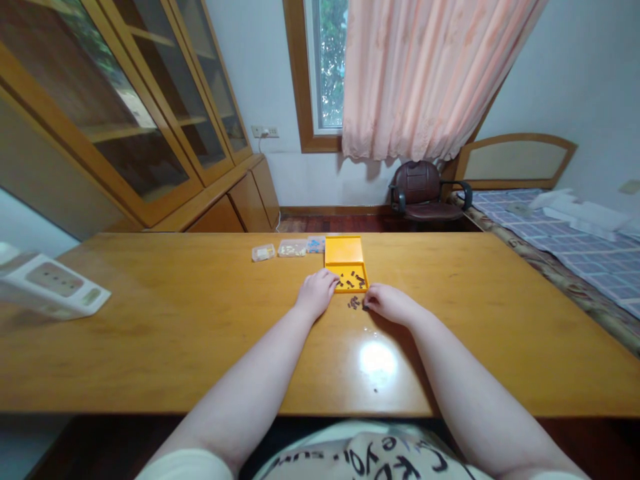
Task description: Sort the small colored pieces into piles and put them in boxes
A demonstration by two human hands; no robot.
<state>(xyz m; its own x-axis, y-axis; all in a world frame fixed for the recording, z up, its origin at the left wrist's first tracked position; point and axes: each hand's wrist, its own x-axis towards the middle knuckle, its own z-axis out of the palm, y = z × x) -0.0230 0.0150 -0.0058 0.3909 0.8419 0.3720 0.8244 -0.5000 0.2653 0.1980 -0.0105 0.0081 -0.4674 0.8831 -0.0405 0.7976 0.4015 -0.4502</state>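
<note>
A yellow box [344, 251] with its lid raised lies on the wooden table, and small dark brown pieces [349, 284] are scattered inside it. At the box's left front edge, my left hand [317, 293] is closed with its fingertips reaching over the rim; whatever they hold is too small to name. My right hand [387, 302] is beside the front right corner, its thumb and fingers pinched around a small dark piece [366, 307] at the tabletop. Between the hands, just in front of the box, sits a little heap of similar dark pieces [354, 303].
Clear plastic containers with pale pieces [293, 249] and blue pieces [316, 245] stand left of the box, beside a smaller clear container [263, 253]. A white appliance [55, 280] is at the table's left. One dark speck [375, 391] lies near the front edge.
</note>
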